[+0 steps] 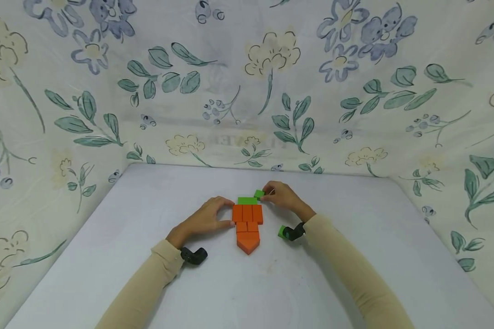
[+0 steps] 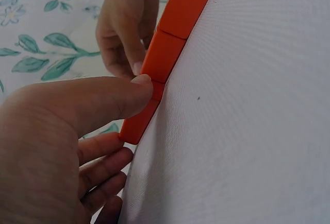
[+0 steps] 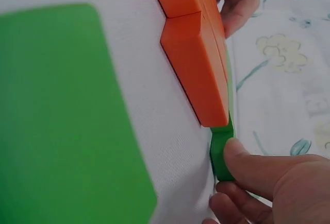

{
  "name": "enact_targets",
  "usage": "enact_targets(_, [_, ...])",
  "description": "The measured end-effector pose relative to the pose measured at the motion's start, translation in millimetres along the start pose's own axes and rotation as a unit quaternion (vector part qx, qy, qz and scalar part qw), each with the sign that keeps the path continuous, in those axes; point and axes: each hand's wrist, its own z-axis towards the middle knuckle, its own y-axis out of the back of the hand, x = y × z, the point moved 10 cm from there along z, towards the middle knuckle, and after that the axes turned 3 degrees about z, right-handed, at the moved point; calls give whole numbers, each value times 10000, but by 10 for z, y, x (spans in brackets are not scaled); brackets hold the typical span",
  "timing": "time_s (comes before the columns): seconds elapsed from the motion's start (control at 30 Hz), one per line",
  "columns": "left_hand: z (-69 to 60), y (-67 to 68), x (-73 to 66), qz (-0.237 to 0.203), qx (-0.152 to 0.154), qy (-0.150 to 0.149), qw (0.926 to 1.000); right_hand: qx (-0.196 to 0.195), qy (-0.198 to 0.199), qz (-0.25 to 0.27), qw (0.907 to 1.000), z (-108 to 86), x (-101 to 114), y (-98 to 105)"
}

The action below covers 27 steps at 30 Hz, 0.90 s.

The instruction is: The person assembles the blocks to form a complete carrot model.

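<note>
Orange blocks lie flat together in a shape with a pointed orange block (image 1: 248,242) at the near end. A green bar-like block (image 1: 247,200) lies against their far edge. My left hand (image 1: 203,215) holds the leftmost orange block (image 1: 237,213) of the wide row, its thumb at the near corner and its index finger at the far one. Between thumb and fingers, my right hand (image 1: 285,197) pinches a small green block (image 3: 220,154) by the right end of the green bar. In the right wrist view the two green pieces meet or nearly meet.
Another green block (image 1: 281,231) lies on the white table (image 1: 127,219) close to the right wrist, partly hidden by the black wrist camera (image 1: 293,232). A flower-printed cloth (image 1: 230,91) hangs behind the table and at both sides.
</note>
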Motion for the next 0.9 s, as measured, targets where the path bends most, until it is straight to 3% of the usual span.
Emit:
enact_targets(0.27, [10, 10, -1, 12, -45, -33, 10000, 182, -17, -277, 9994, 17, 53, -31])
enact_targets(0.67, [4, 18, -26, -57, 14, 87, 9999, 262, -153, -251, 9992, 28, 4, -42])
enact_targets(0.9, [1, 11, -37, -58, -16, -2, 10000, 287, -97, -276, 9992, 41, -9, -56])
